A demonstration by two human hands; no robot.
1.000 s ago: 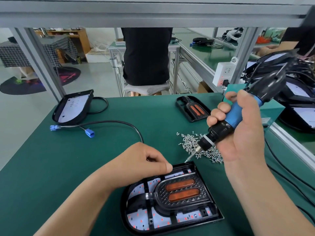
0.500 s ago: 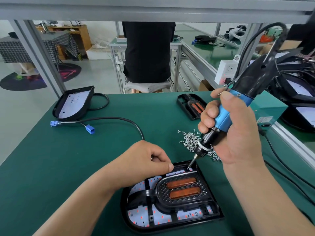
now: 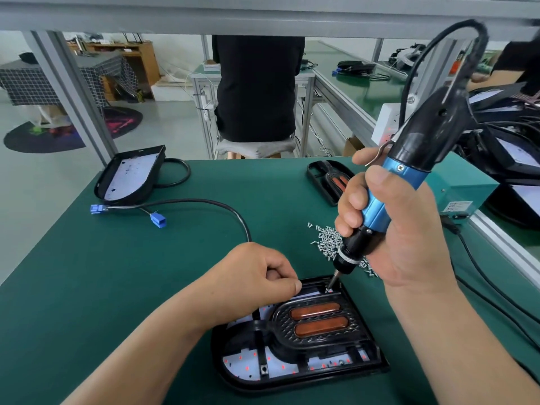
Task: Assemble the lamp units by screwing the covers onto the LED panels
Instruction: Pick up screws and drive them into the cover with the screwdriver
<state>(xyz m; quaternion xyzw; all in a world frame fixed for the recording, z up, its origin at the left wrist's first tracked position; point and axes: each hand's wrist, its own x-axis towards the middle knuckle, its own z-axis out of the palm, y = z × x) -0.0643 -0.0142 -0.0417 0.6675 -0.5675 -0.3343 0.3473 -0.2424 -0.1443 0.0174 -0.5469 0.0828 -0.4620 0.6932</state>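
A black lamp unit (image 3: 295,378) lies on the green mat near me, its white LED panel dotted with red. A black cover (image 3: 318,327) with two orange lenses sits on top of it. My right hand (image 3: 409,238) grips a blue and black electric screwdriver (image 3: 409,171), nearly upright, with its bit tip down at the unit's far right corner. My left hand (image 3: 257,276) is curled into a fist and rests on the unit's far left edge; nothing shows inside it. A heap of small silver screws (image 3: 325,238) lies just behind the unit.
Another open LED panel (image 3: 128,176) with a black cable and blue connectors (image 3: 157,220) lies at the far left. A spare cover (image 3: 327,182) sits at the far middle, a teal box (image 3: 461,194) at right. The screwdriver's cord trails along the right edge. A person sits beyond the bench.
My right hand has swung the screwdriver from tilted above the screws to nearly upright and lowered its bit onto the unit's far right corner. My left hand has stayed in place.
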